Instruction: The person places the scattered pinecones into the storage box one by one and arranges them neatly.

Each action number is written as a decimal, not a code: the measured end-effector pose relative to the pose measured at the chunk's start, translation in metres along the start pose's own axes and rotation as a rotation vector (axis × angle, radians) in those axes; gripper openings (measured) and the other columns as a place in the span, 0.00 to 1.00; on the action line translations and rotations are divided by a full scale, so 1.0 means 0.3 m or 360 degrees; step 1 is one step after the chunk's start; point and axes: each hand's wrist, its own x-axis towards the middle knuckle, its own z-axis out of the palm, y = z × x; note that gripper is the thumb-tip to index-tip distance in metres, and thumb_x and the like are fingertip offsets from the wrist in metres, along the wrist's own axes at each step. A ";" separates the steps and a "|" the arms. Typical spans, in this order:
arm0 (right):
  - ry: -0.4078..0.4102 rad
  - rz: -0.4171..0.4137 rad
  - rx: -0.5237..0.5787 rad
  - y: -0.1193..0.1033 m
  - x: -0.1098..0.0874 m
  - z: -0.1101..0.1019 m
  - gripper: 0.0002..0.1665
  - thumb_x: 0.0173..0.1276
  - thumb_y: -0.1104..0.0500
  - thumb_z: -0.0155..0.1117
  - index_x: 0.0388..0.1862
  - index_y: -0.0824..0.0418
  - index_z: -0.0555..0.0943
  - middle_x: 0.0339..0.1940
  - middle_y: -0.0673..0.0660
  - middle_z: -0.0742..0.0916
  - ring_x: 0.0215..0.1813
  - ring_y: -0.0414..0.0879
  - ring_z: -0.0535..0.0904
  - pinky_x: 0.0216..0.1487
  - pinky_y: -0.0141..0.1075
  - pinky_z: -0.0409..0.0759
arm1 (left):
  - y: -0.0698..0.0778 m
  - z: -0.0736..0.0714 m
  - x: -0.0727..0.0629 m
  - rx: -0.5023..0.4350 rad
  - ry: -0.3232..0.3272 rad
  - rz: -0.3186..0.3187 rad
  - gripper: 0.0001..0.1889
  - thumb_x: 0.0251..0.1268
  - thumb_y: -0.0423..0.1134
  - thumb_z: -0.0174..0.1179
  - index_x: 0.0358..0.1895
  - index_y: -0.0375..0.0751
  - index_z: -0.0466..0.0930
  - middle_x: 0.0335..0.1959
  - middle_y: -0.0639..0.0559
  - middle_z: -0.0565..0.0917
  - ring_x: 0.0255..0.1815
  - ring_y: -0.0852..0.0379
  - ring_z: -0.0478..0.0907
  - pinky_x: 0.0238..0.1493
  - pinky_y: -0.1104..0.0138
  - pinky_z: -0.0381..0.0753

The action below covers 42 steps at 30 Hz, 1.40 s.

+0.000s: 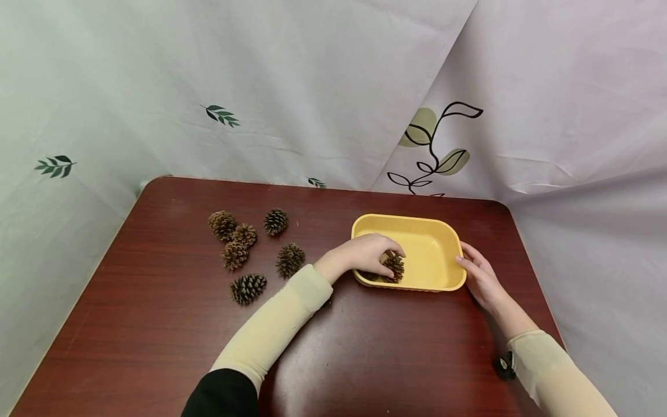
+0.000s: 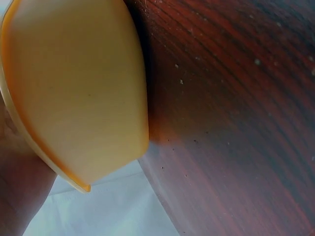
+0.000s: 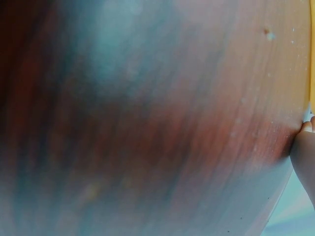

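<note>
A yellow oblong tub (image 1: 429,255) stands towards the right of the table. Reaching over its left end, my left hand (image 1: 369,253) curls its thumb and fingers round a brown pine cone (image 1: 394,269) low inside. Something dark shows beneath that hand, too covered to make out. My right hand (image 1: 482,279) holds the tub's right end, thumb at the rim and fingers along the outside. In the left wrist view, the tub's outer wall (image 2: 78,88) fills the left side and hides the cone. Only part of the right hand (image 3: 305,160) shows in the right wrist view.
Several loose pine cones lie on the table's left half, among them one at the back (image 1: 275,222), one near the left forearm (image 1: 290,260) and one in front (image 1: 248,288). Patterned white cloth (image 1: 312,87) hangs behind the dark red table (image 1: 130,324).
</note>
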 end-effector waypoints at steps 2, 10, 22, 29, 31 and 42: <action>0.0004 0.0004 -0.0009 -0.001 -0.001 0.000 0.22 0.85 0.68 0.45 0.68 0.50 0.76 0.60 0.42 0.85 0.58 0.34 0.84 0.56 0.25 0.85 | -0.002 -0.002 0.000 -0.0003 0.0006 0.0002 0.23 0.68 0.45 0.74 0.64 0.44 0.85 0.63 0.52 0.88 0.65 0.57 0.84 0.72 0.65 0.79; 0.0009 0.0002 -0.0008 0.001 -0.005 -0.005 0.22 0.85 0.68 0.45 0.68 0.51 0.75 0.61 0.43 0.85 0.58 0.33 0.83 0.56 0.25 0.85 | -0.017 -0.040 -0.035 -0.0043 0.0067 -0.0002 0.22 0.71 0.43 0.71 0.65 0.42 0.84 0.65 0.50 0.86 0.67 0.54 0.82 0.72 0.63 0.80; -0.0002 0.0015 -0.0030 -0.001 -0.004 -0.006 0.22 0.86 0.68 0.45 0.68 0.50 0.75 0.61 0.42 0.85 0.58 0.33 0.84 0.55 0.25 0.85 | -0.045 -0.147 -0.191 0.0000 0.0323 -0.0116 0.21 0.68 0.39 0.73 0.63 0.41 0.86 0.62 0.48 0.88 0.66 0.50 0.83 0.72 0.58 0.81; -0.0020 0.0003 -0.0011 -0.003 0.000 -0.001 0.21 0.85 0.68 0.45 0.68 0.52 0.75 0.60 0.43 0.86 0.57 0.34 0.84 0.56 0.25 0.85 | -0.075 -0.188 -0.301 -0.0014 0.0409 -0.0187 0.21 0.70 0.38 0.72 0.64 0.41 0.85 0.63 0.47 0.88 0.67 0.49 0.83 0.73 0.55 0.81; -0.0022 -0.0008 0.0004 -0.003 0.001 0.001 0.21 0.85 0.68 0.45 0.68 0.53 0.75 0.60 0.44 0.86 0.57 0.34 0.85 0.56 0.25 0.85 | -0.085 -0.195 -0.329 -0.0036 0.0426 -0.0207 0.20 0.70 0.38 0.71 0.64 0.40 0.85 0.63 0.46 0.87 0.67 0.48 0.83 0.73 0.54 0.81; -0.0008 -0.0003 0.0023 -0.005 0.003 -0.002 0.22 0.85 0.69 0.44 0.68 0.53 0.76 0.59 0.44 0.86 0.57 0.34 0.85 0.55 0.26 0.86 | -0.110 -0.220 -0.480 -0.0055 0.0531 -0.0315 0.20 0.70 0.37 0.71 0.63 0.40 0.86 0.62 0.46 0.88 0.68 0.45 0.83 0.71 0.50 0.81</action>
